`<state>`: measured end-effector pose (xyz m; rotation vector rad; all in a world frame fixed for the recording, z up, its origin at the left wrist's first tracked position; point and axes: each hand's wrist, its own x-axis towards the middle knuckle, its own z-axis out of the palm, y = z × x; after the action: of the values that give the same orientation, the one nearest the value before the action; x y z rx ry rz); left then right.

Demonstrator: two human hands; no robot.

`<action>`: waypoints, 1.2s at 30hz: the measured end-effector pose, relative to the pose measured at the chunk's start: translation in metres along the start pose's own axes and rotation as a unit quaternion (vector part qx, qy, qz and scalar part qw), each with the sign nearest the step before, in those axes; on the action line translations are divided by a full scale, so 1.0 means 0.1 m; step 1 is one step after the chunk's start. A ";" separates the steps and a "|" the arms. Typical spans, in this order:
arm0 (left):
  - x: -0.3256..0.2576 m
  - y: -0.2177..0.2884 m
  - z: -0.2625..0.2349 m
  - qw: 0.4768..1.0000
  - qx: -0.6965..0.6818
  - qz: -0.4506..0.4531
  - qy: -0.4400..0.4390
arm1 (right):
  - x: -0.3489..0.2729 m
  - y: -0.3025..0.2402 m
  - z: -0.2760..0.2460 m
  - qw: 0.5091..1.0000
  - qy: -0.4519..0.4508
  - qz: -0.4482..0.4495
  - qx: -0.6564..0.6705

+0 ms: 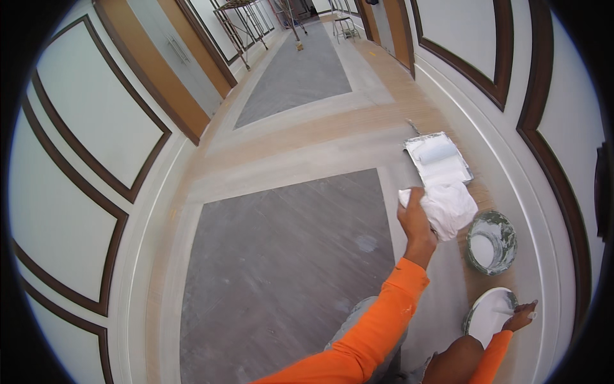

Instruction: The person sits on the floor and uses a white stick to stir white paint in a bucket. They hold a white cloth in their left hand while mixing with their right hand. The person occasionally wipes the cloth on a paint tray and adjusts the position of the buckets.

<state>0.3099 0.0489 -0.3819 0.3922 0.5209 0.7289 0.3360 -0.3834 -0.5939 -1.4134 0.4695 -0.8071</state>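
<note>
My left hand [419,224], at the end of an orange sleeve, is closed on a white cloth-like bundle [453,208]. A white end pokes out past my fingers; whether it belongs to the same piece I cannot tell. Lower right, my right hand [521,317] has its fingers closed at the rim of a round tub [485,320] of white paste or paint. From it a pale flat blade, like a putty knife [504,312], reaches over the white stuff. Between my hands stands a green bucket [503,225], smeared white, with white material at its bottom.
A white-coated paint tray [440,169] lies beyond the bundle. Grey panels [288,275] with pale borders cover the wooden floor. White walls with brown mouldings [543,96] flank the corridor. Scaffolding [240,25] and a stool [344,27] stand far off.
</note>
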 end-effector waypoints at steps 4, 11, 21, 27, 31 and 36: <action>0.05 -0.09 -0.05 1.000 0.019 -0.009 -0.007 | -0.30 0.32 -0.45 0.989 -0.029 0.143 0.015; 0.02 -0.05 -0.03 1.000 0.010 -0.025 -0.012 | 0.56 0.40 -0.66 0.988 0.037 0.096 -0.111; 0.05 -0.08 -0.02 1.000 0.021 -0.022 0.002 | 0.09 0.28 -0.67 0.992 0.001 0.108 -0.070; 0.01 -0.02 0.01 0.999 0.010 -0.031 -0.008 | 0.17 0.08 -0.30 0.999 0.040 0.031 -0.002; -0.07 0.01 0.04 0.999 0.021 -0.028 0.006 | -0.24 0.08 -0.45 0.990 -0.083 0.113 0.025; 0.03 -0.02 0.01 1.000 0.021 -0.015 0.011 | -0.05 0.03 -0.70 0.990 -0.043 0.081 -0.105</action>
<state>0.3138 0.0499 -0.3829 0.4146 0.5627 0.6940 0.2825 -0.4278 -0.6065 -1.5752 0.6078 -0.5754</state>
